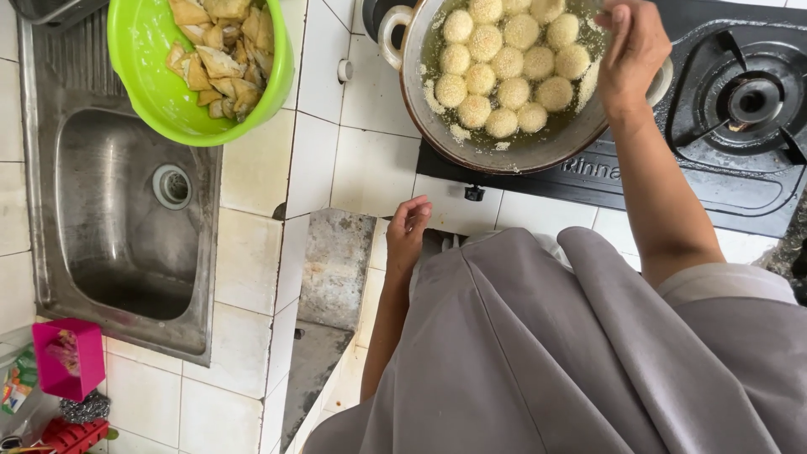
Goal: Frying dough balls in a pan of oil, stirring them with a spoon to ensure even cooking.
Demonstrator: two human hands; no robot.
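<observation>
The pan (437, 118) is seen as dull metal, filled with glossy oil and rough, seed-coated balls (504, 63). The sink (126, 210) is made of brushed, matt steel. The bowl (160, 84) is shown in smooth, shiny green plastic. The counter (370, 168) is covered in glazed white tiles. Matt grey cloth (546, 353) is worn.

head camera looks straight down (close) over stove (740, 168) and sink (126, 244).
</observation>
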